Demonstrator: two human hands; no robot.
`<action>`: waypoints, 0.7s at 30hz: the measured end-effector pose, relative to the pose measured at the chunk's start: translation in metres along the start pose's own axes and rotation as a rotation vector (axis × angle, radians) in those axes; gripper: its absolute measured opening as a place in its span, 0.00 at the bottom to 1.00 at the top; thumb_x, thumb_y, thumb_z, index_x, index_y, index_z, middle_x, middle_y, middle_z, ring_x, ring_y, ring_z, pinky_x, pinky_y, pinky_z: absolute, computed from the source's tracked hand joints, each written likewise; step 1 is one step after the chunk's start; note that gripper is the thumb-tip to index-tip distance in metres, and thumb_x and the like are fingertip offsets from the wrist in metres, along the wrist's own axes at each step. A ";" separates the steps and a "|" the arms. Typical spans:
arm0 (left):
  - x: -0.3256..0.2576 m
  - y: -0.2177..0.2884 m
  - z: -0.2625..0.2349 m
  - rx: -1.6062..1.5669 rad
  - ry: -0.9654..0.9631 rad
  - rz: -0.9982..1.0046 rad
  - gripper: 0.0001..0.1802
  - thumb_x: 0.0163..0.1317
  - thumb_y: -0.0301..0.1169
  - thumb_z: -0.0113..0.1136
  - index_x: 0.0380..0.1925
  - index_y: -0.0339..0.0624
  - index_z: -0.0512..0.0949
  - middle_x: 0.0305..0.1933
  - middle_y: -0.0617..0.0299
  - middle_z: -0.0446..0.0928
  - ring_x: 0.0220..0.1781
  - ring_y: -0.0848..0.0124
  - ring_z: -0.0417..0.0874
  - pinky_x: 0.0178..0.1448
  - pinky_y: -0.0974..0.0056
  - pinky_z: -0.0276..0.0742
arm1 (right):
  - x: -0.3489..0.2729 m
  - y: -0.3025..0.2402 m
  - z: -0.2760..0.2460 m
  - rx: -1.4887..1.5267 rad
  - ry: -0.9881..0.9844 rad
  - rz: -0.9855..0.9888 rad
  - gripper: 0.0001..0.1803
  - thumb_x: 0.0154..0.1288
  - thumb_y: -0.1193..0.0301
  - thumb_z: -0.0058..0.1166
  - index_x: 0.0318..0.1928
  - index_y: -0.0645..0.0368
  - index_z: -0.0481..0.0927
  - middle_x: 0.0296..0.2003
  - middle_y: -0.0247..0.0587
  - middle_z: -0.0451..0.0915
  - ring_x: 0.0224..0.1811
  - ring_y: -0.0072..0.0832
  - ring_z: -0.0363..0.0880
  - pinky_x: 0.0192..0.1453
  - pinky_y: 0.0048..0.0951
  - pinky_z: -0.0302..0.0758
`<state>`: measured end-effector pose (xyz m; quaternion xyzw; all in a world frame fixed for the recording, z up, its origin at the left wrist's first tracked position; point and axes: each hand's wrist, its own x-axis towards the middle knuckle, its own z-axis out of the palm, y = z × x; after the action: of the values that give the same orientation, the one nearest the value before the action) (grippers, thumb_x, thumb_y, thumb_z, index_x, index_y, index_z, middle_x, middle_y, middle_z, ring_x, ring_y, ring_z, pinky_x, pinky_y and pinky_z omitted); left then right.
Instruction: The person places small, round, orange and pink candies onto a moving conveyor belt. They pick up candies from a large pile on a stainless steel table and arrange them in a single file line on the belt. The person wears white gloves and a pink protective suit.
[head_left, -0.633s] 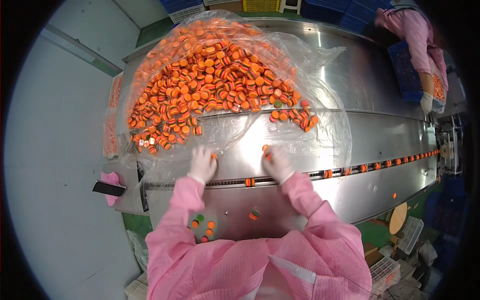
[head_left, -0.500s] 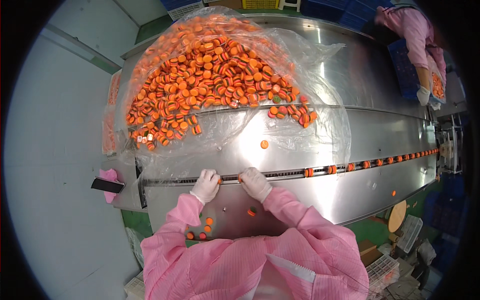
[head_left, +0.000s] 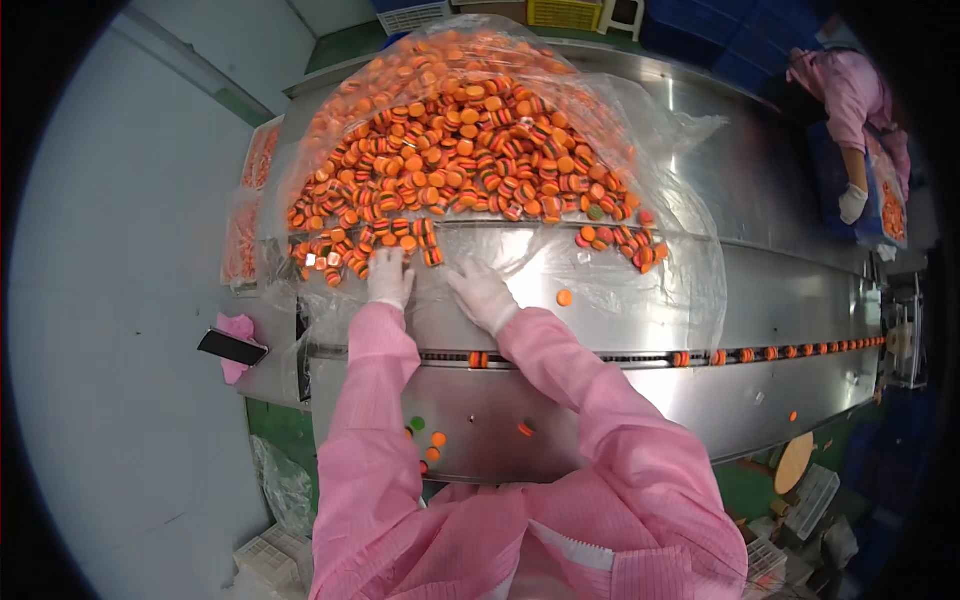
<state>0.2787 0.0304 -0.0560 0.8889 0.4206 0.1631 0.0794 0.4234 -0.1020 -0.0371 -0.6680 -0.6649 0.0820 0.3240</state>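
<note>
Both hands of mine, in white gloves, reach over the metal table [head_left: 740,400] toward the big pile of candies [head_left: 465,150]. With the left hand [head_left: 389,279] I touch the near edge of this pile; its fingers are bent among the lowest candies, and I cannot tell if they grasp one. The right hand [head_left: 482,293] is just beside, palm down, with fingers loosely spread, and no candy shows in it. Between the two hands, a little farther from me, a short stack of candies [head_left: 432,246] stands apart from the others. The pile lies directly ahead of my fingers, most of it beyond the left hand. A clear plastic sheet [head_left: 690,215] covers its far part and spreads wrinkled around its sides, so there it is in the way. To the right of my right hand, one single orange candy [head_left: 564,298] lies flat on the metal. Nearer to me runs a narrow track [head_left: 630,358] with a row of candies [head_left: 792,351] toward the right; my right sleeve [head_left: 555,355] passes above it and hides one piece of it. On my side of the track lie a green candy [head_left: 418,424] and a striped candy [head_left: 526,428]. Far right, another person [head_left: 845,95] is at a blue crate [head_left: 826,175].
</note>
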 end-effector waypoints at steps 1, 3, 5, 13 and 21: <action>0.007 -0.015 0.016 0.044 -0.195 -0.053 0.19 0.44 0.24 0.58 0.40 0.43 0.72 0.41 0.52 0.71 0.46 0.50 0.71 0.51 0.53 0.68 | 0.016 0.008 0.030 -0.078 0.018 -0.036 0.17 0.53 0.76 0.48 0.46 0.57 0.71 0.45 0.48 0.68 0.49 0.43 0.69 0.51 0.39 0.69; 0.009 -0.024 0.023 0.127 -0.392 -0.066 0.20 0.45 0.28 0.59 0.43 0.43 0.72 0.45 0.51 0.70 0.48 0.51 0.72 0.50 0.54 0.70 | 0.043 0.017 0.053 -0.143 -0.103 -0.020 0.16 0.53 0.75 0.46 0.45 0.57 0.72 0.46 0.48 0.69 0.50 0.42 0.69 0.53 0.39 0.69; 0.005 -0.027 0.027 0.199 -0.377 -0.022 0.19 0.46 0.28 0.58 0.42 0.43 0.72 0.44 0.51 0.70 0.46 0.51 0.73 0.49 0.54 0.70 | 0.062 0.014 0.058 -0.122 -0.387 0.070 0.15 0.54 0.75 0.45 0.45 0.58 0.72 0.45 0.48 0.70 0.51 0.42 0.69 0.55 0.39 0.68; -0.003 -0.010 0.003 0.006 -0.359 -0.112 0.17 0.47 0.26 0.56 0.40 0.46 0.73 0.40 0.47 0.68 0.43 0.51 0.73 0.47 0.55 0.70 | -0.018 -0.019 0.027 -0.184 -0.148 -0.019 0.11 0.49 0.72 0.51 0.36 0.58 0.73 0.35 0.45 0.71 0.39 0.41 0.69 0.45 0.38 0.69; -0.131 0.012 -0.025 -0.351 -0.391 0.523 0.07 0.45 0.28 0.57 0.26 0.44 0.71 0.32 0.57 0.68 0.37 0.59 0.72 0.40 0.59 0.71 | -0.122 -0.033 0.002 -0.147 -0.090 -0.051 0.10 0.51 0.72 0.51 0.36 0.57 0.75 0.41 0.44 0.72 0.44 0.40 0.71 0.47 0.37 0.70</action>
<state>0.2007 -0.0786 -0.0590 0.9535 0.1220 0.0746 0.2652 0.3824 -0.2193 -0.0604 -0.6684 -0.6997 0.0546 0.2461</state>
